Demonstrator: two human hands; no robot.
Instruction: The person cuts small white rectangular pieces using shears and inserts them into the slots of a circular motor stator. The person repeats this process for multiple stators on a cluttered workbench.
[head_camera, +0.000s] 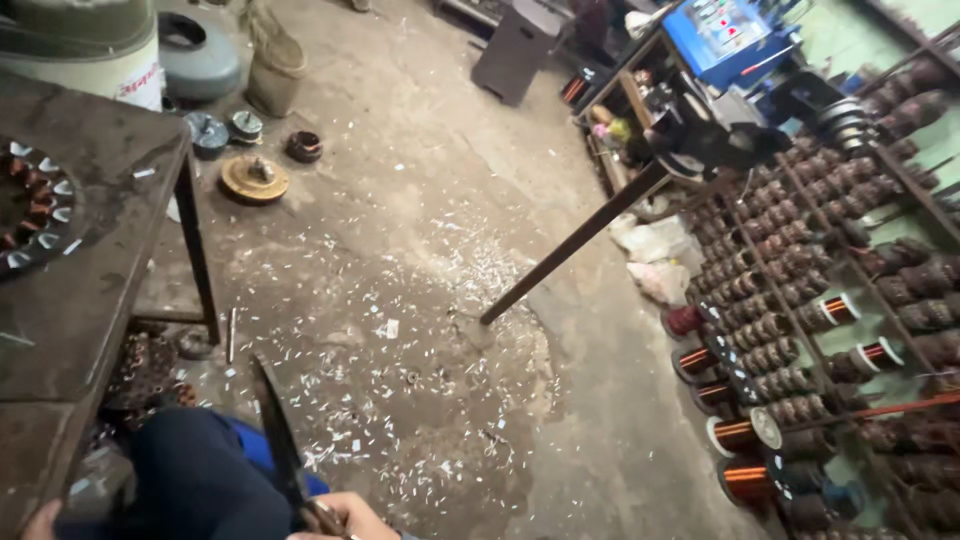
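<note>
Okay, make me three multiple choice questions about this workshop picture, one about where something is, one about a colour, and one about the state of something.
1. Where does the motor stator lie?
A. on the dark table at the left
B. on the floor by the spools
C. on the blue machine

2. What colour is the wire on the spools at the lower right?
A. green
B. copper orange
C. white

3. What is the right hand doing?
A. resting open and empty
B. gripping the long dark scissors
C. pressing the blue machine

Answers: 1 A, the ring of windings sits on the table top at the left edge. 2 B, the wound wire shines copper orange. 3 B, the fingers close round the handle while the blades point up over the littered floor.
</note>
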